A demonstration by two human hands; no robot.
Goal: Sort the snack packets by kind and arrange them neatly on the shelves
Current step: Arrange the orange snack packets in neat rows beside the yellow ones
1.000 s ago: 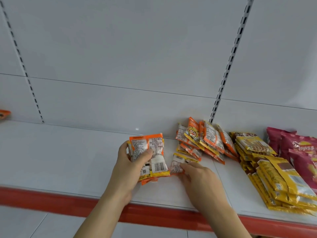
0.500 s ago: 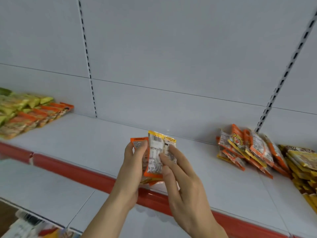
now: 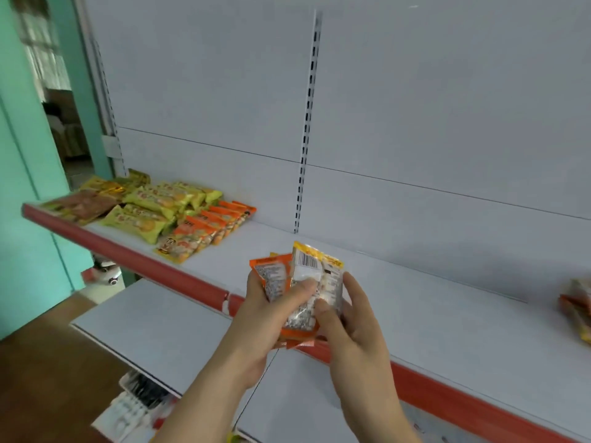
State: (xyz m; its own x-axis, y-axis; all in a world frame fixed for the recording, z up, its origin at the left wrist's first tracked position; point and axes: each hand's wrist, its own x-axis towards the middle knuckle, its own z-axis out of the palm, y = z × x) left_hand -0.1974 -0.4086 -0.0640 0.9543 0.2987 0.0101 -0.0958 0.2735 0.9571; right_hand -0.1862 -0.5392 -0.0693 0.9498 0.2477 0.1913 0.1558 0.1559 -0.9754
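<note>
Head view: task looks partly done — green packets and orange packets already lie in rows by kind at the left end of the shelf, more packets sit at its right edge. Bundle of orange snack packets is not yet placed, held over the shelf's red front edge. Left hand grips the bundle, thumb across its front; right hand pinches it from the right side, fingers curled round.

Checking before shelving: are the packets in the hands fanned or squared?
Fanned: the orange packets are offset, with both hands' fingers around them.
</note>
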